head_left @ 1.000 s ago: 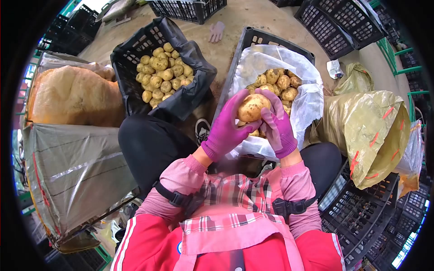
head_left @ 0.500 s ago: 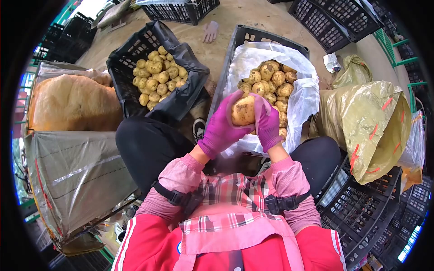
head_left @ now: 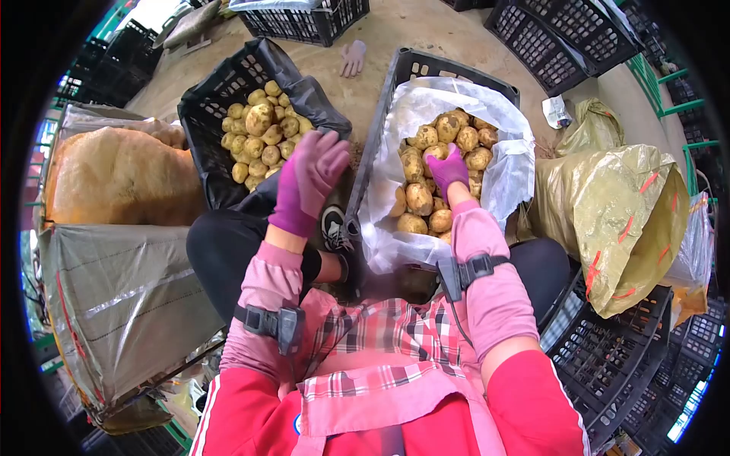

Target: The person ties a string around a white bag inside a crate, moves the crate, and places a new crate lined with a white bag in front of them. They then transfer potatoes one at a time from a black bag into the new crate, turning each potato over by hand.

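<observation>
My left hand (head_left: 308, 178), in a purple glove, is raised near the right edge of the left crate (head_left: 217, 171), its fingers apart and nothing visible in it. That crate has a black liner and holds several smaller potatoes (head_left: 255, 144). My right hand (head_left: 446, 169), gloved too, reaches into the right crate (head_left: 401, 64) and touches the potatoes (head_left: 419, 199) there. Its fingertips are partly hidden, with the fingers bent around a potato. A white liner (head_left: 506, 121) surrounds these larger potatoes, some with brown patches.
An orange-brown sack (head_left: 122, 175) and a grey sheet-covered bundle (head_left: 137, 296) stand at the left. At the right lie an open yellowish sack (head_left: 608, 205) and black crates (head_left: 608, 334). A loose glove (head_left: 353, 58) lies on the floor ahead.
My hands have parted, and the large potato is no longer between them. My left hand has moved left toward the left crate; my right hand has gone down onto the potatoes in the right crate.
</observation>
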Demonstrator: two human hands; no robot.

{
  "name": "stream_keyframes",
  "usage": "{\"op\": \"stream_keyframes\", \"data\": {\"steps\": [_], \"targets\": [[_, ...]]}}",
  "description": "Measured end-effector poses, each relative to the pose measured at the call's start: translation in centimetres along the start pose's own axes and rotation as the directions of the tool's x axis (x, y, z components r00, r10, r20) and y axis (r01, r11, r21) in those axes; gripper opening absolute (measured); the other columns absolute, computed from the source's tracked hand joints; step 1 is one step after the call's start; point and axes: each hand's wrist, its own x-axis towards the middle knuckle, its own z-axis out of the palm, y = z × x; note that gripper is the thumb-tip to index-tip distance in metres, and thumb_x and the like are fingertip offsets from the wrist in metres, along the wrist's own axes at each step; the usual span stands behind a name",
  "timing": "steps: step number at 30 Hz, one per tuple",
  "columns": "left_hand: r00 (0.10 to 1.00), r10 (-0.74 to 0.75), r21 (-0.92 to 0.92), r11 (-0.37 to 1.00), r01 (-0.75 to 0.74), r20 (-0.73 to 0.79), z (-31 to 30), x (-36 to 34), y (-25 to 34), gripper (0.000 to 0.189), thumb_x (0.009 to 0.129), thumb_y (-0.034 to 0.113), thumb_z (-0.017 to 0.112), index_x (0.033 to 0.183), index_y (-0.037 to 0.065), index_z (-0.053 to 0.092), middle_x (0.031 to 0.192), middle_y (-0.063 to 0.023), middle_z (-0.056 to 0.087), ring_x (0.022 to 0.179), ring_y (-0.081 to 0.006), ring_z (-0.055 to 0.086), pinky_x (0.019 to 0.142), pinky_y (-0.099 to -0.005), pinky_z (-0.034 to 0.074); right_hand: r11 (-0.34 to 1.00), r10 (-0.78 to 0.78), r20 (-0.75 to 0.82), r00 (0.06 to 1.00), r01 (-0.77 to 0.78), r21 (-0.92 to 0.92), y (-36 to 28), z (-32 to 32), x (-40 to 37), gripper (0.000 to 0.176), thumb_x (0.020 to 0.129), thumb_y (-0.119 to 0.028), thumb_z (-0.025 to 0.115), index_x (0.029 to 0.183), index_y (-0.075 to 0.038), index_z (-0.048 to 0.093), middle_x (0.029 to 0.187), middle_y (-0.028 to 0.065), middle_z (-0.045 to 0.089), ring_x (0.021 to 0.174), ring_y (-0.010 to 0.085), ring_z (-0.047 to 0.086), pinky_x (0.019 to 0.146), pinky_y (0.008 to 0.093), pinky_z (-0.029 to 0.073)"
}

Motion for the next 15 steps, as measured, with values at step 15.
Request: {"op": "stream_keyframes", "data": {"steps": [15], "targets": [[0.898, -0.158, 0.539, 0.837, -0.098, 0.410, 3.9, -5.2, -7.6, 0.080, 0.089, 0.014, 0.072, 0.152, 0.002, 0.024, 0.136, -0.0156, 0.047, 0.109, -0.0187, 0.062, 0.086, -0.0302, 0.054, 0.769, -0.376, 0.235, 0.896, 0.160, 0.618, -7.3, -11.9, -12.7, 0.043, 0.101, -0.033, 0.054, 0.130, -0.001, 0.059, 0.112, 0.0132, 0.067, 0.095, 0.0162, 0.067, 0.074, 0.0283, 0.059]]}}
